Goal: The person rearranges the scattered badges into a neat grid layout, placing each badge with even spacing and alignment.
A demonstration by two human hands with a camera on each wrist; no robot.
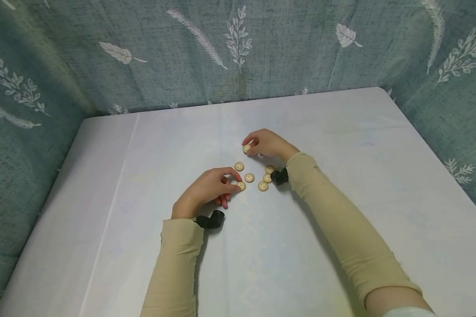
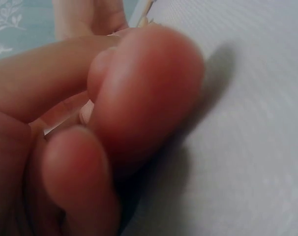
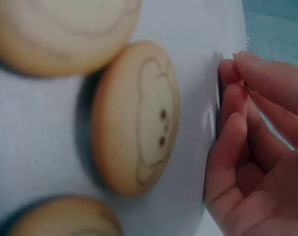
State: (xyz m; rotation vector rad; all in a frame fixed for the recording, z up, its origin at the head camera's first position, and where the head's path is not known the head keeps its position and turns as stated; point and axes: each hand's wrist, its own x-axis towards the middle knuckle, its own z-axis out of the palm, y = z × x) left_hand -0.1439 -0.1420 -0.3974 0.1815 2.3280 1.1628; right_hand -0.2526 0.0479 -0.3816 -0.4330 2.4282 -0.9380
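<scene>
Small round tan discs with simple faces drawn on them lie about the middle of the white table. My left hand (image 1: 210,187) pinches one disc (image 1: 242,186) at its left edge between thumb and index finger; in the left wrist view, curled fingers (image 2: 149,83) hide it. Farther back, my right hand (image 1: 271,144) holds another disc (image 1: 246,149) upright between thumb and fingertips. Between the hands are two loose discs, one at the back (image 1: 239,166) and one nearer (image 1: 249,178). A disc with an animal face (image 3: 139,118) looms large in the right wrist view.
Three more discs stand in a short row by the right wrist: a front disc (image 1: 263,186), a middle disc (image 1: 267,178) and a back disc (image 1: 269,169). The white table (image 1: 150,145) spreads around them. A green leaf-patterned curtain (image 1: 285,48) borders its back and sides.
</scene>
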